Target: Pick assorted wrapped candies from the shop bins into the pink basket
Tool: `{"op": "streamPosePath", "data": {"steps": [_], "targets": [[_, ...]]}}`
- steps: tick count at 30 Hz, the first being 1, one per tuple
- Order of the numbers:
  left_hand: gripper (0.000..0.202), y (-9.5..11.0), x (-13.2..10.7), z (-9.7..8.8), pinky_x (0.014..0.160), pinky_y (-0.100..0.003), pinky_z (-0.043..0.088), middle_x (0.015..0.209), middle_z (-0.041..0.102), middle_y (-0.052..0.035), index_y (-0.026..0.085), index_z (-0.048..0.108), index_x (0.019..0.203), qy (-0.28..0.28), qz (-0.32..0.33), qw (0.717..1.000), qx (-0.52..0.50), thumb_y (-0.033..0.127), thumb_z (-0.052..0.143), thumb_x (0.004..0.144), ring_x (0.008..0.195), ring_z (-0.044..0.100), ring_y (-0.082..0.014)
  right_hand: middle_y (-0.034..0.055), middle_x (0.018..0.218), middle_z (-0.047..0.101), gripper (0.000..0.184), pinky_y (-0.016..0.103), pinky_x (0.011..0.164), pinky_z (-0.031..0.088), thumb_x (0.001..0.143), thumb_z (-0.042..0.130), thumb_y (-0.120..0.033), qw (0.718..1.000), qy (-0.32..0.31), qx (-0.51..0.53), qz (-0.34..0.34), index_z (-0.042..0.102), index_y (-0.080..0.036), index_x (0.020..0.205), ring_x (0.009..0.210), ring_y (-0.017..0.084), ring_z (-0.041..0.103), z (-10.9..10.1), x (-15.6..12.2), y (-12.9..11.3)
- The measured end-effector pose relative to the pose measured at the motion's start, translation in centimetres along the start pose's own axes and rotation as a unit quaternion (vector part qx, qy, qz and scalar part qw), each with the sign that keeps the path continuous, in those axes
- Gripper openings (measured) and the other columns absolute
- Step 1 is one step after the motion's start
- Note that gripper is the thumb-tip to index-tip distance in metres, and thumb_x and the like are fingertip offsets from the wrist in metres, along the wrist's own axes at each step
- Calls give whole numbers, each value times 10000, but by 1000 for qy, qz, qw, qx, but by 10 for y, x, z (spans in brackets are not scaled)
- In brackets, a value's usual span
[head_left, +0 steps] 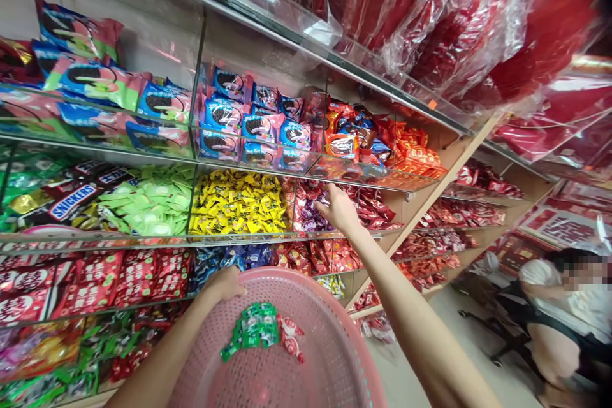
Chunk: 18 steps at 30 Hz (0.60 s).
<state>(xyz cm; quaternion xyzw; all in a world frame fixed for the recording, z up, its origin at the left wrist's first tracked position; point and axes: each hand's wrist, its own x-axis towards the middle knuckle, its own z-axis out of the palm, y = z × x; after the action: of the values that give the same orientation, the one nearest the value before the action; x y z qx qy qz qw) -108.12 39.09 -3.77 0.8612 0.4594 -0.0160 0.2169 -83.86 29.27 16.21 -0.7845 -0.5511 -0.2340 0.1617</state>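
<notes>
My left hand (224, 284) grips the far rim of a pink plastic basket (329, 344) held below the shelves. Several green-wrapped sweets (253, 331) and a few red-and-white sweets (291, 338) lie in the basket. My right hand (337, 207) reaches into a glass-fronted shelf bin of red and purple wrapped sweets (310, 213); its fingers are curled among the sweets, and what they hold is hidden. Beside that bin sit yellow sweets (236, 204) and light green sweets (153, 201).
Glass shelves run along the wall with Oreo packs (224, 118), Snickers (71, 201), and red packets (95, 277) lower down. Red goods in clear plastic (454, 6) hang overhead. A person (564, 312) sits low on the floor at the right.
</notes>
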Motion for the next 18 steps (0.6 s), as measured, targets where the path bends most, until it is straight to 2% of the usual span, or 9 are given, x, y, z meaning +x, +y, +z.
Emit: {"op": "streamPosePath", "data": {"steps": [3,6,13,18], "targets": [[305,3,-3,-3,554,-242,389,818,691,-47,208,638,790,1,6,1000,15,400,566,564,745,622,-199,144,1082,561,454,305,771,406,770,546,-375,999,-39,6,-13,489,-167,1170,968,236,543,20,21,-7],[309,5,-6,-6,554,-250,393,828,690,-62,199,636,790,4,6,1000,20,397,558,566,754,623,-210,126,1095,581,358,289,809,402,778,531,-299,997,-59,53,17,564,-183,1114,977,217,554,33,32,-11],[342,9,-10,-9,570,-252,399,864,689,-68,202,630,814,-5,-12,1000,5,427,581,561,786,623,-214,69,890,683,249,233,764,417,771,475,-214,978,0,205,46,668,-156,917,839,164,607,38,33,10],[332,10,-12,-10,561,-248,392,850,693,-62,207,634,800,-5,-19,1000,-4,430,592,559,772,625,-211,72,806,674,260,251,710,425,730,539,-355,973,-2,225,54,653,-140,821,755,166,601,43,32,11]]}}
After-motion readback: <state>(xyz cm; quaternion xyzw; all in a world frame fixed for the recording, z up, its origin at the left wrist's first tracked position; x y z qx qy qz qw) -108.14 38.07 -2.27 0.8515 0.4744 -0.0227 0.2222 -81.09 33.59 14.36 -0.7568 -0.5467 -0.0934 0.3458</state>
